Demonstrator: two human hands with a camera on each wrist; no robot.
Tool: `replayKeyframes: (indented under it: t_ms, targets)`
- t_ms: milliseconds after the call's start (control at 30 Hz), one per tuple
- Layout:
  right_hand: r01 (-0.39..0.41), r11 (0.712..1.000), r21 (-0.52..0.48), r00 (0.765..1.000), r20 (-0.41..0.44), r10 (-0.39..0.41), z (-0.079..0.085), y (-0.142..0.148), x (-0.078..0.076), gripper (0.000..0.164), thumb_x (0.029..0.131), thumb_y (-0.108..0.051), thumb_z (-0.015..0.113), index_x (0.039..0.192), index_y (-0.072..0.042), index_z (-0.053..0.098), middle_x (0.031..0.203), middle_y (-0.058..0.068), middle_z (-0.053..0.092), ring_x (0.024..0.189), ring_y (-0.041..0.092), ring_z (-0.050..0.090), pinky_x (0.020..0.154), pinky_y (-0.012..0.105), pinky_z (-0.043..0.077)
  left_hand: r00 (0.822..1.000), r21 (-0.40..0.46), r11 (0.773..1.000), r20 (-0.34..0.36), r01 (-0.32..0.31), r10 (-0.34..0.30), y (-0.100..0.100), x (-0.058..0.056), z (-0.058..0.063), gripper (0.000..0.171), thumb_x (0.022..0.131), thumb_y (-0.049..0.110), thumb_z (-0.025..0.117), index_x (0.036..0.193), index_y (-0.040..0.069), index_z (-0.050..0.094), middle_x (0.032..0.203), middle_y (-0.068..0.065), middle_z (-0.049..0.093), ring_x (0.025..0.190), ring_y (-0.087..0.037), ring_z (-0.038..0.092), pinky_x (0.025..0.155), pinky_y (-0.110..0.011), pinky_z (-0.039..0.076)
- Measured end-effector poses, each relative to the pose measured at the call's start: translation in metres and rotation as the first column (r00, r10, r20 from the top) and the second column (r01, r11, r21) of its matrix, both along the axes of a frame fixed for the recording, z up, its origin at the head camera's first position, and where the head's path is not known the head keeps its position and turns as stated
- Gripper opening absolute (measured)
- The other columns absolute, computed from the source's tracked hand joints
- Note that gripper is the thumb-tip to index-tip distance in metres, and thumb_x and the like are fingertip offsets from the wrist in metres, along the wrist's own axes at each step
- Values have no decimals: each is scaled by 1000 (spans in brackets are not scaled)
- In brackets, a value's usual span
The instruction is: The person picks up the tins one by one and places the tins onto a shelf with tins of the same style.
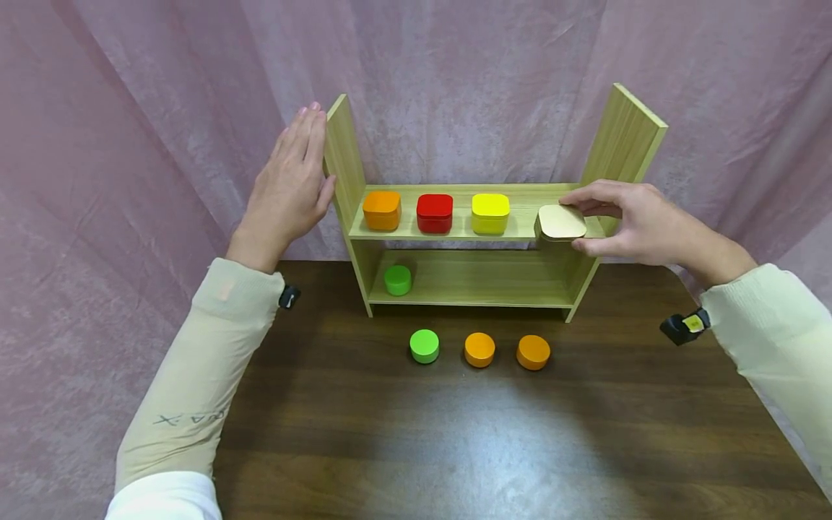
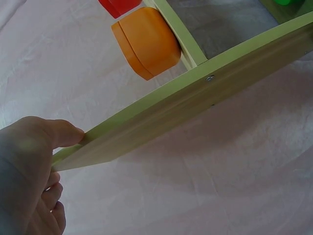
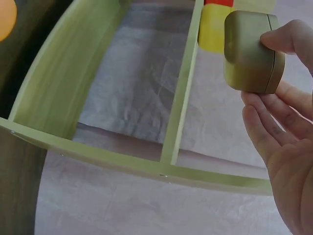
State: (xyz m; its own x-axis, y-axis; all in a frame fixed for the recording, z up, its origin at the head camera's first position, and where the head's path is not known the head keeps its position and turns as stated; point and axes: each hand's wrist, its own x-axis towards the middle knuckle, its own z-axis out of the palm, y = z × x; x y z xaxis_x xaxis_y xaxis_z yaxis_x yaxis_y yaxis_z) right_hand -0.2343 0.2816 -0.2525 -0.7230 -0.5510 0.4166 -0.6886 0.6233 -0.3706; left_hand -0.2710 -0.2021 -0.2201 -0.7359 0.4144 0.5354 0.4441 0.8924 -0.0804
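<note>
My left hand point(image 1: 290, 175) lies with straight fingers along the outer side of the left upright panel point(image 1: 344, 148) of a small wooden shelf; in the left wrist view its thumb point(image 2: 68, 133) touches the panel's edge. At the upper board's right end, my right hand point(image 1: 643, 220) pinches a gold rounded box point(image 1: 562, 222) between thumb and fingers. In the right wrist view the gold box point(image 3: 249, 54) shows a lid seam under the thumb. Left of it on the upper board point(image 1: 463, 235) stand a yellow box point(image 1: 490, 214), a red box point(image 1: 435, 214) and an orange box point(image 1: 382, 211).
A green round container point(image 1: 398, 280) sits at the left of the lower board point(image 1: 481, 282). On the dark wooden table point(image 1: 455, 448), in front of the shelf, are another green round container point(image 1: 425, 347) and two orange ones point(image 1: 479, 350). A pink curtain point(image 1: 468, 87) hangs behind.
</note>
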Motion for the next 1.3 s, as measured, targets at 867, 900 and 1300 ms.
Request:
replayKeyframes:
  t_ms: [867, 900, 1300]
  targets:
    - [131, 990, 59, 985, 106, -137, 0, -5, -27, 58, 91, -7, 80, 145, -1, 61, 135, 23, 67, 122, 39, 68, 89, -5, 36, 1000, -2, 1000, 0, -8, 8, -2, 1, 1, 79, 105, 15, 58, 168, -3, 12, 178, -18, 14, 166, -34, 15, 137, -47, 14]
    - [130, 990, 59, 985, 110, -136, -1, -5, -28, 58, 91, -7, 80, 145, 0, 61, 135, 24, 67, 122, 40, 68, 88, -5, 36, 1000, 0, 1000, 0, -9, 9, -2, 1, 1, 79, 105, 15, 58, 168, -3, 12, 178, -18, 14, 166, -34, 15, 137, -47, 14]
    - [161, 979, 122, 967, 178, -181, -8, -6, -29, 63, 97, -14, 76, 152, 5, 51, 144, 29, 59, 131, 46, 63, 106, 54, 52, 1000, 18, 1000, 3, 5, -5, -1, 1, 0, 79, 105, 14, 58, 168, -2, 13, 178, -18, 14, 166, -33, 14, 137, -46, 14]
